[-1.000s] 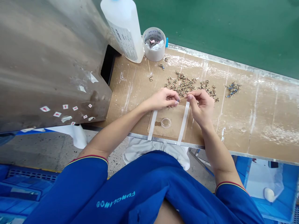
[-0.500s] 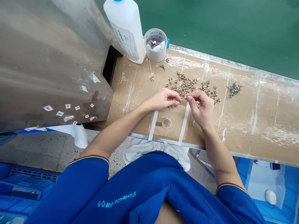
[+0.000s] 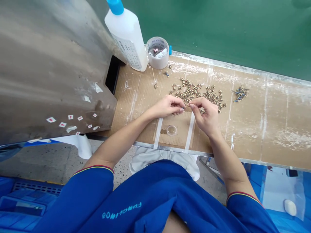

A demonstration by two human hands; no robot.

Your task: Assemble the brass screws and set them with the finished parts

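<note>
My left hand (image 3: 168, 106) and my right hand (image 3: 205, 113) meet fingertip to fingertip over a cardboard-covered bench (image 3: 255, 119). The left hand pinches a tiny bluish part I cannot make out. The right hand pinches a thin stick (image 3: 187, 105) whose tip points at that part. Just behind the hands lies a heap of small brass parts (image 3: 196, 92). A small clear round dish (image 3: 171, 130) sits on a taped cardboard patch below the hands.
A white bottle with a blue cap (image 3: 127, 34) and a white cup of scraps (image 3: 158, 52) stand at the back left. A smaller pile of blue-tipped parts (image 3: 240, 94) lies right. A metal machine wall (image 3: 48, 71) rises on the left. Blue crates (image 3: 21, 204) sit below.
The view has shifted so the bench sits a little lower in the picture. Both hands keep the same pinch, close together.
</note>
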